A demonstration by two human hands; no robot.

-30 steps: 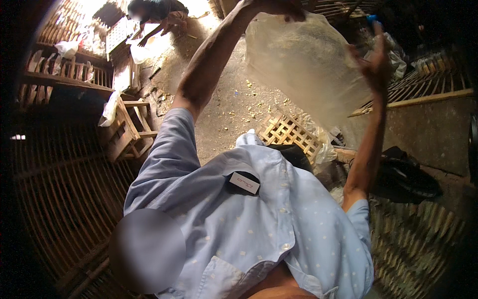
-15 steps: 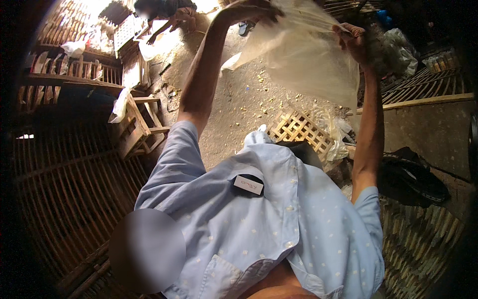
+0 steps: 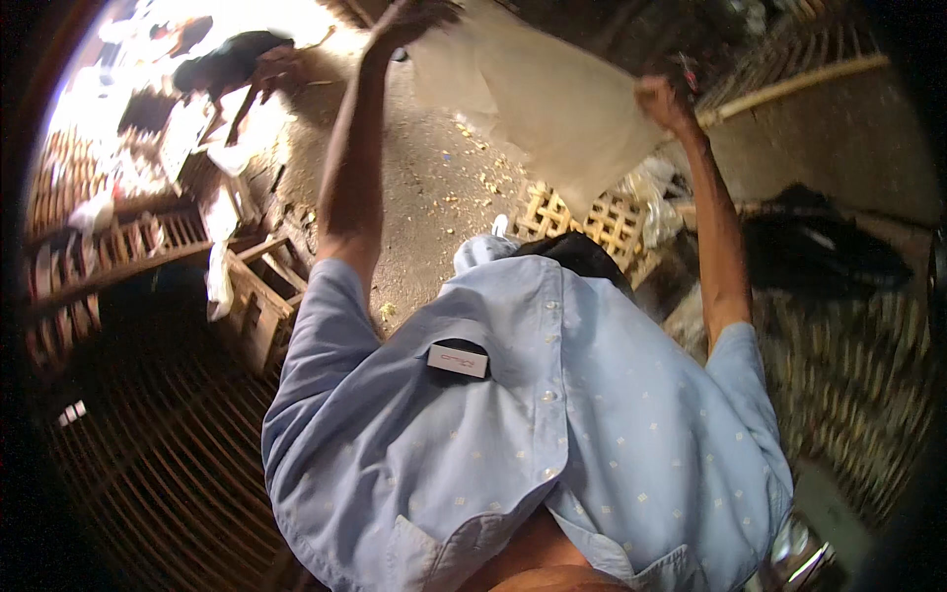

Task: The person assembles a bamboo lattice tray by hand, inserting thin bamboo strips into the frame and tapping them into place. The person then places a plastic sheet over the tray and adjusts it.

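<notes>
A large, cloudy, see-through plastic bag (image 3: 562, 89) is spread out between my raised arms at the top of the view. My right hand (image 3: 663, 102) is closed in a pinch on its right edge. At the upper left corner of the bag is my left hand (image 3: 419, 18), cut by the frame's top and blurred, its fingers bent over the plastic. The bag hangs slack below the line between the hands, and its far edge runs out of view.
A woven bamboo basket (image 3: 602, 219) with crumpled clear plastic (image 3: 656, 212) stands in front of me. Crumbs litter the floor (image 3: 424, 187). A wooden crate stool (image 3: 258, 306) and slatted racks (image 3: 128, 257) are left. Another person (image 3: 242, 69) bends over at the far left. Dark cloth (image 3: 819, 242) lies right.
My view has turned, so the surroundings sit differently in the picture. The plastic bag is stretched wider and flatter between my hands. My left hand has shifted up and left.
</notes>
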